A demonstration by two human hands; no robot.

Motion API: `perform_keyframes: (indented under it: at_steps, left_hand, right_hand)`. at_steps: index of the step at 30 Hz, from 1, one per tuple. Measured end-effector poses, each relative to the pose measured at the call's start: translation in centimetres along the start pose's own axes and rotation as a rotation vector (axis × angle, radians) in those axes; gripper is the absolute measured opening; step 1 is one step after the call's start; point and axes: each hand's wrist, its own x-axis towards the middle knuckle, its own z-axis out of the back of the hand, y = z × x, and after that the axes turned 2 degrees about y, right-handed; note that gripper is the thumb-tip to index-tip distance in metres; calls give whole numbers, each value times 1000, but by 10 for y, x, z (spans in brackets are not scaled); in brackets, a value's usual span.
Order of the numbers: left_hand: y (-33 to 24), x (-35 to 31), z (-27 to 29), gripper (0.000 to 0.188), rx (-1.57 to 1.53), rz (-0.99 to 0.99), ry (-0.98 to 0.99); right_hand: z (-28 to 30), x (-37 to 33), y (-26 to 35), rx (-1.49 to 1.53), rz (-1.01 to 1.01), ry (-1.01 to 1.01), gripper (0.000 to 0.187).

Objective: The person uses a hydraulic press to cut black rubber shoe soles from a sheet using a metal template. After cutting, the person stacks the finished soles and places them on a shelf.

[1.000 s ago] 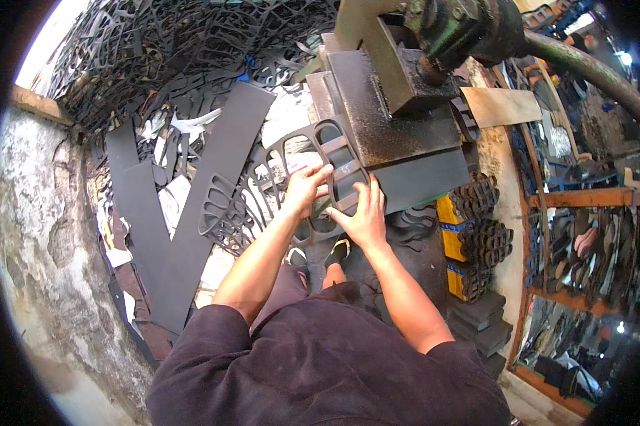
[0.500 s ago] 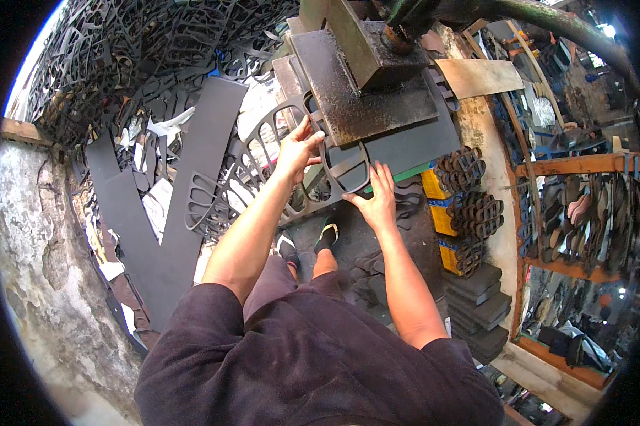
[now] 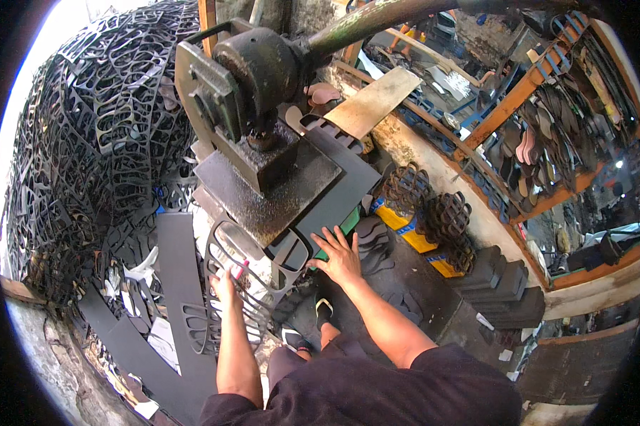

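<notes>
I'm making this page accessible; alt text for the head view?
A person's right hand is spread at the edge of a black sheet partly under a metal press, left hand near cut-out black webbing. Offcuts are heaped at left.

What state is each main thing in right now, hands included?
Left hand: fingers curled beside a red item; grip unclear.
Right hand: open, fingers spread, at the green edge.
Press plate: over the black sheet; contact unclear.
Black sheet: flat, partly under the plate.
Cut-out sheet: full of holes, at the press's front.
Scrap heap: tangled, piled high.
Black blocks: stacked.
</notes>
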Motion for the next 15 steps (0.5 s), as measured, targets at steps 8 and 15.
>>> perform_keyframes:
  at_steps: [8,15]
  left_hand:
    - [-111,10,-21,48,-185,213,450]
    - [-132,70,-46,45,51,-52,371]
  right_hand:
    - [3,78,-36,99,-98,-45,79]
    - [-3,147,-32,80,-126,125,65]
